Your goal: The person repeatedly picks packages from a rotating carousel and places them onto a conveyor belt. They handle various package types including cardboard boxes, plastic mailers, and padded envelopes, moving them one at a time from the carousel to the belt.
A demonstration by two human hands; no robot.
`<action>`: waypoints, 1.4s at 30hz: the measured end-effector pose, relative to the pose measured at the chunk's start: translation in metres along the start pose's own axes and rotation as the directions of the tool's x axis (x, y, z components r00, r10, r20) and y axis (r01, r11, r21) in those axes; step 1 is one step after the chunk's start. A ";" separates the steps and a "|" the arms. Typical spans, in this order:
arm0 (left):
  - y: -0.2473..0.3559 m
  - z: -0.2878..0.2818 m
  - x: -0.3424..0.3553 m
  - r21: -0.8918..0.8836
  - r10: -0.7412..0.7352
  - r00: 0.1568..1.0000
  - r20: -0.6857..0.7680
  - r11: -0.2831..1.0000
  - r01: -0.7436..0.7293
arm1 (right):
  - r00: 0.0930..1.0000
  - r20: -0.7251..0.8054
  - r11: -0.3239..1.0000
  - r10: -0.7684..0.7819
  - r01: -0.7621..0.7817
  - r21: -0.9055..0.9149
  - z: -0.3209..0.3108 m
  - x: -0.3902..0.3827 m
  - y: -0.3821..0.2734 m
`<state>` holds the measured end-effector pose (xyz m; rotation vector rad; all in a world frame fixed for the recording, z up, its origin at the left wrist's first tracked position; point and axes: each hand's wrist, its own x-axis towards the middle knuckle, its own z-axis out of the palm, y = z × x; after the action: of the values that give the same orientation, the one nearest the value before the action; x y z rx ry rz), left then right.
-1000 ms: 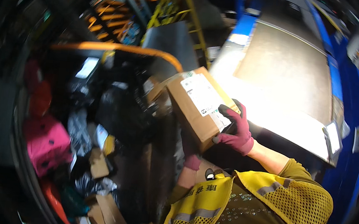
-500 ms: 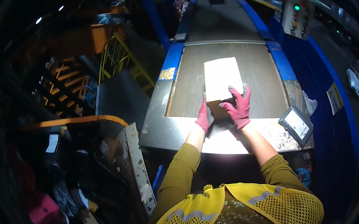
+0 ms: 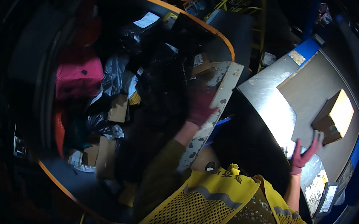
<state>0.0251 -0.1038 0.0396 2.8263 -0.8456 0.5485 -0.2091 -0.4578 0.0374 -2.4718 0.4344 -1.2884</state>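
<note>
A cardboard box with a brightly lit side sits on the grey conveyor belt at the right. My right hand, in a pink and grey glove, is just below it with fingers spread. Its fingertips are close to the box's lower edge; I cannot tell whether they touch. My left hand, in a pink glove, reaches over the chipped white edge of a dark container of parcels. Blur and shadow hide its fingers. Close to it lies a small brown carton.
The container, with its orange rim, holds a pink parcel, black plastic bags, and several brown cartons. A dark labelled package lies at the table's near right corner. The metal table edge borders the belt.
My view has swung left to the parcel container. Both hands have come away from their hold around the box, the left reaching out to the container. The box stays on the belt.
</note>
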 end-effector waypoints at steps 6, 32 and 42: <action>-0.155 -0.038 -0.015 0.114 -0.809 0.572 0.132 0.586 0.802 | 0.912 0.359 0.837 -0.200 -0.031 0.546 0.070 -0.039 -0.112; -0.038 0.056 0.045 -0.004 -0.781 0.620 0.076 0.621 0.783 | 0.637 0.590 -0.319 0.496 -0.499 0.806 0.057 0.001 0.025; -0.094 0.084 0.013 0.059 -0.809 0.587 -0.044 0.584 0.810 | 0.349 0.214 0.183 0.913 -0.815 0.550 0.005 0.049 0.156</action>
<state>0.1122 -0.0519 -0.0355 2.8317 0.5398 0.4294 -0.1965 -0.6179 0.0061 -1.1277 1.1088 -0.8506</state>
